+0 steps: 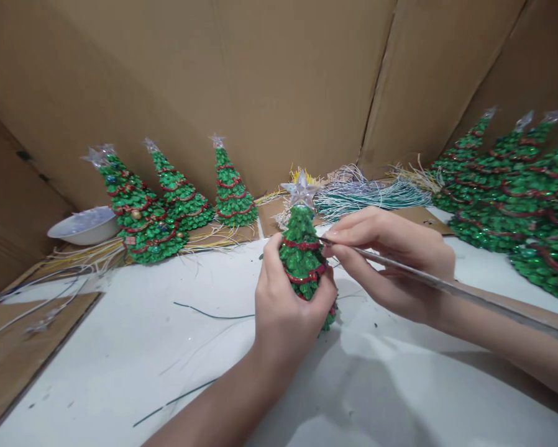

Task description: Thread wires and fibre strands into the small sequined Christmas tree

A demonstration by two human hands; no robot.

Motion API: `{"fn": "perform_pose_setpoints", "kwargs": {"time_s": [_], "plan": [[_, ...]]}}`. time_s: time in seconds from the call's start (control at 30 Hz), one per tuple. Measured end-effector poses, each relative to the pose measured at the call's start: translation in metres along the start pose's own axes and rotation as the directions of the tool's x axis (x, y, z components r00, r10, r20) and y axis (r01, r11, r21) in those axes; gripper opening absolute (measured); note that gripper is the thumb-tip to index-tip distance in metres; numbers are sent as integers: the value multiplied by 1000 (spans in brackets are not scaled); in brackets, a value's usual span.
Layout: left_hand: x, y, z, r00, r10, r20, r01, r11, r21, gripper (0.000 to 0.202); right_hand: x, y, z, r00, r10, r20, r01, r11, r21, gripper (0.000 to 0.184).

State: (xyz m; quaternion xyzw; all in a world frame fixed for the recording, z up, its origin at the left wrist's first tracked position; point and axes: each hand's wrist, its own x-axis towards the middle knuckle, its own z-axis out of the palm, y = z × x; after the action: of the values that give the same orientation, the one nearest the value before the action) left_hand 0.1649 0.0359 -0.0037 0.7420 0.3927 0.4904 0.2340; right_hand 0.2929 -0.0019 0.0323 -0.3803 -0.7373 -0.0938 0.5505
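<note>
My left hand point(286, 304) is wrapped round the lower part of a small green glittery Christmas tree point(301, 248) with red garlands and a clear star on top. It holds the tree upright over the white table point(120, 360). My right hand point(386, 248) pinches a long thin metal tool point(447, 285) like a pen. The tool's tip touches the tree's right side, just below the star. The tool's handle runs back to the right along my forearm.
Three finished trees point(167, 198) stand at the back left beside a white bowl point(86, 226). A crowd of trees point(516, 198) fills the right. Bundles of green and white wires point(367, 192) lie behind. Cardboard walls enclose the table; loose wires lie on it.
</note>
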Motion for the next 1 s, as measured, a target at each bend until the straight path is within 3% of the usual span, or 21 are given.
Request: {"fn": "perform_pose_setpoints", "kwargs": {"time_s": [0.57, 1.0], "plan": [[0, 1, 0, 1000, -4, -5, 4, 1000, -14, 44, 1, -1, -4, 999, -17, 50, 20, 997, -70, 12], [-1, 0, 0, 1000, 10, -19, -10, 1000, 5, 46, 1, 3, -1, 1000, -26, 8, 26, 1000, 11, 14]]}}
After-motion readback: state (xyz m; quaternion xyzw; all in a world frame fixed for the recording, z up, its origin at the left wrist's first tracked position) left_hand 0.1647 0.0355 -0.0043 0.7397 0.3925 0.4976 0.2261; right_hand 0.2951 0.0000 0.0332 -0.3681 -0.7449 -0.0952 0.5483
